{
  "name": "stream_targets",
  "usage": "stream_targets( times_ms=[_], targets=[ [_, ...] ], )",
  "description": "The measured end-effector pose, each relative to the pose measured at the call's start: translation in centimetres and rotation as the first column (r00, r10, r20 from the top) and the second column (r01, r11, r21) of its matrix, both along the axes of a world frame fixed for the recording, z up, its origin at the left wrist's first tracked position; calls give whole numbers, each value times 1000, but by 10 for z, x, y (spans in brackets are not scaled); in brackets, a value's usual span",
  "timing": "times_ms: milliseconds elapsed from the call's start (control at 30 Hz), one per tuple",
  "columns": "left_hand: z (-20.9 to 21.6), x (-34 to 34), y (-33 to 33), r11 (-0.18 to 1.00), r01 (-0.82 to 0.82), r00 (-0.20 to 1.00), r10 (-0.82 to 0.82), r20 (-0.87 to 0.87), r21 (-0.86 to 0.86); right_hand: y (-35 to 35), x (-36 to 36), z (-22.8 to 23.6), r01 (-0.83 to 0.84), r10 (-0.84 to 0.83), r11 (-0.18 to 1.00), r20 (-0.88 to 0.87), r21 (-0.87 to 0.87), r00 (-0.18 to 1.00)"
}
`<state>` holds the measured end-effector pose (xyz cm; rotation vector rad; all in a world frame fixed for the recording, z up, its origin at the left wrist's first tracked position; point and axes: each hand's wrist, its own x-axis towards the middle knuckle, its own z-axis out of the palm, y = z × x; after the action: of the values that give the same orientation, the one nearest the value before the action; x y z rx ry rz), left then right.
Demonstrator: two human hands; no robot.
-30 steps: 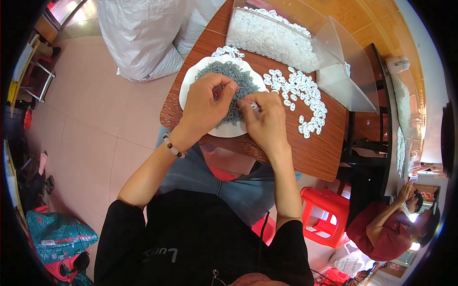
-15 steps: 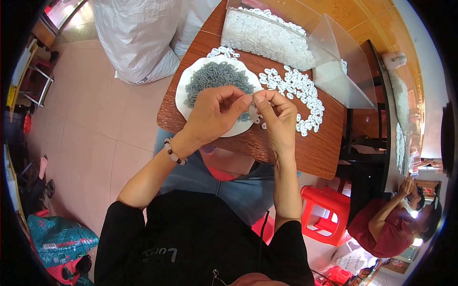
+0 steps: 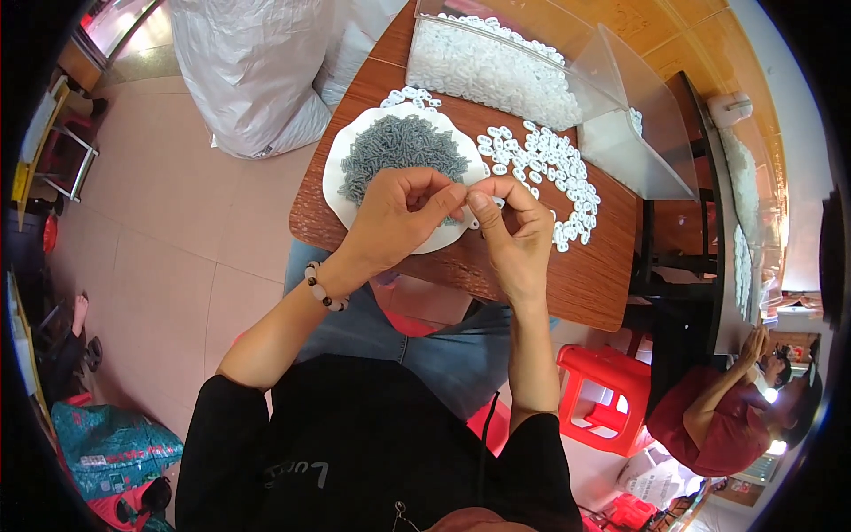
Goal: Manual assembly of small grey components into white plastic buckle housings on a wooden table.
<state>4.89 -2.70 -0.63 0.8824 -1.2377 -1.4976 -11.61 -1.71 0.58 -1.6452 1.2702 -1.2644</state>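
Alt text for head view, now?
A person's left hand and right hand, fingertips close together, over the right edge of a white plate heaped with grey pieces; loose white pieces lie to its right on a brown table.

— How do the bare left hand (image 3: pixel 396 220) and the bare right hand (image 3: pixel 517 232) stand?
— Each curled into a pinch, tip to tip or nearly so.
— And behind?
— The bare left forearm (image 3: pixel 282 335) slants inward; the bare right forearm (image 3: pixel 533 355) runs nearly straight ahead.

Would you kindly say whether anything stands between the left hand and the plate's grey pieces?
Nothing visible does: the grey pieces show openly just beyond the left hand, which is over the white plate.
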Motion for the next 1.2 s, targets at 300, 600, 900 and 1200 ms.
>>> stream_targets(
  times_ms=[300, 600, 900, 1200],
  targets=[
    [4, -5, 7, 921, -177, 937, 266, 227, -347, 4, 0, 10, 32, -41, 998, 137, 63, 990],
    [1, -4, 7, 872, -197, 910, 333, 247, -448, 4, 2, 4, 51, -48, 998, -74, 39, 996],
    [-7, -1, 1, 986, -165, 986, 165, -26, 32, -1, 9, -4, -16, -33, 972, -205, -234, 978],
    [-15, 3, -7, 973, -228, 963, 231, -139, 39, -10, 18, -2, -40, -49, 971, -355, -237, 934]
  ],
)
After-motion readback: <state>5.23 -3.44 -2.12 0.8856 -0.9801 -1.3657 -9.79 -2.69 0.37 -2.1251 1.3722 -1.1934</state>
